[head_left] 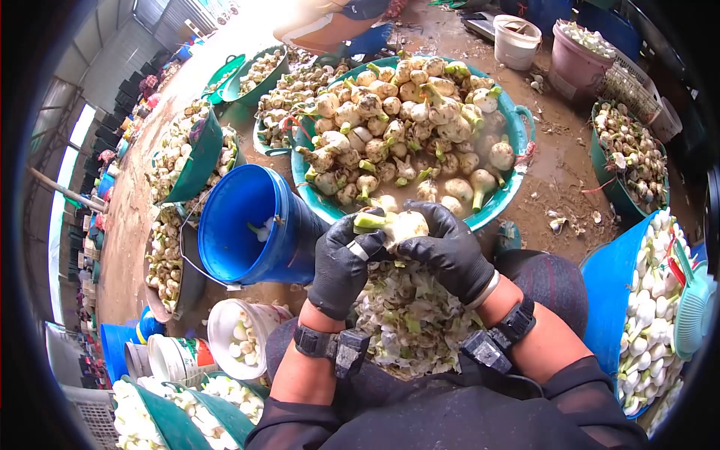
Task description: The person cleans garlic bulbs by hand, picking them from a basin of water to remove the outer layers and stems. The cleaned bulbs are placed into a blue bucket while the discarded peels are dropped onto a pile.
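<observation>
A pale bulb with a short green stem (406, 227) is held between both gloved hands, above the lap. My left hand (341, 259), in a black glove, has its fingers closed round the stem side. My right hand (448, 251), also in a black glove, grips the bulb's other side with bent fingers. Beneath them lies a heap of peeled skins (412, 319). Just beyond the hands, a big green basin (504, 196) holds unpeeled bulbs in murky water. To the left, a blue bucket (238, 225) lies tilted with a small white piece inside.
White peeled bulbs fill a blue tub (611, 300) at the right, with a green strainer (694, 311) on it. More green tubs of bulbs stand at left and far right. A white bucket (232, 330) is at lower left, a pink bucket (576, 67) at upper right.
</observation>
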Demonstrator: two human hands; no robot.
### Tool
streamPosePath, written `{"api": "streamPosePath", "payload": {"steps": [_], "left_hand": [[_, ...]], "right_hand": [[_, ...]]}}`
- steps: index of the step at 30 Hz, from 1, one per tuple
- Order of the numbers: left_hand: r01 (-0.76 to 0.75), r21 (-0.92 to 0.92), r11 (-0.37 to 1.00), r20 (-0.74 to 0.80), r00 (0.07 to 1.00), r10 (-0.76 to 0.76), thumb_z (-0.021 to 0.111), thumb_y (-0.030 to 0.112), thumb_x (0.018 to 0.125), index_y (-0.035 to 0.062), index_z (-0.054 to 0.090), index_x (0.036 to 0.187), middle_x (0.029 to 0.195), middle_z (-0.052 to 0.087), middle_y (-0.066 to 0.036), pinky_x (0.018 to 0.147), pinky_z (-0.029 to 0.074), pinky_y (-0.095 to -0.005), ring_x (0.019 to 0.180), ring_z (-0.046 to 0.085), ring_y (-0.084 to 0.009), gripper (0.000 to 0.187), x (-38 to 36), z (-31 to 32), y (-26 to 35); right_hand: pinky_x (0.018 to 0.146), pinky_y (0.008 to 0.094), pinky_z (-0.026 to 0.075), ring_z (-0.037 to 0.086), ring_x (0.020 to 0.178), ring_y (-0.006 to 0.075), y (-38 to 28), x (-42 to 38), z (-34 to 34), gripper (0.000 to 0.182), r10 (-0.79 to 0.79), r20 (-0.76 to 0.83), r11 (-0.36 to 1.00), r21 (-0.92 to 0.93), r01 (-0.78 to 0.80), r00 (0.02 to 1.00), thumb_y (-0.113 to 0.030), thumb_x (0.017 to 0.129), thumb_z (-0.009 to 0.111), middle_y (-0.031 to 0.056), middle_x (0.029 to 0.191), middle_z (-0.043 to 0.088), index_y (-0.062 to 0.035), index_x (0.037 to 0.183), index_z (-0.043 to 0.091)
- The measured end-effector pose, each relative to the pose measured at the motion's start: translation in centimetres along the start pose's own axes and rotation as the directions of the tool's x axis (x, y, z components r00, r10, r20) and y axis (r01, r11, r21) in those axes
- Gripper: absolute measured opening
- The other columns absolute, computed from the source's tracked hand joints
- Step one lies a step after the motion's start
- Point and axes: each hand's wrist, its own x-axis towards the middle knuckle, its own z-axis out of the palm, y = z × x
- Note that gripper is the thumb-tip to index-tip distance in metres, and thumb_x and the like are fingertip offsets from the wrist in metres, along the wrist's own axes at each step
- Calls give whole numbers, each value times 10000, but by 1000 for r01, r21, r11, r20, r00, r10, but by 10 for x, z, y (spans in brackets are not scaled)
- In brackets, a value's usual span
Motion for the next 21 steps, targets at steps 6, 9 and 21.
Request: {"api": "streamPosePath", "payload": {"steps": [6, 9, 21], "left_hand": [[-342, 603, 721, 193, 939, 284, 603, -8, 762, 7, 620, 1051, 902, 660, -70, 730, 507, -286, 817, 634, -142, 289, 6, -28, -20], [-478, 659, 581, 279, 872, 401, 622, -3, 726, 36, 625, 1037, 875, 654, -82, 721, 499, -283, 799, 633, -151, 313, 14, -23, -31], [87, 158, 984, 149, 983, -110, 658, 111, 808, -19, 540, 1178, 1085, 618, -103, 829, 491, -291, 923, 618, -173, 410, -13, -2, -3]], "right_hand": [[691, 268, 536, 611, 741, 138, -7, 0, -9, 321, 270, 59, 917, 289, -275, 961, -309, 885, 600, 64, 889, 618, -34, 1044, 558], [538, 333, 558, 634, 663, 164, -11, -8, -5, 315, 627, 226, 689, 284, -666, 745, -343, 872, 610, 55, 861, 639, -63, 1011, 571], [629, 265, 528, 621, 762, 127, 0, -1, -19, 302, 387, 198, 854, 293, -431, 901, -300, 918, 557, 47, 893, 617, -54, 1094, 554]]}}
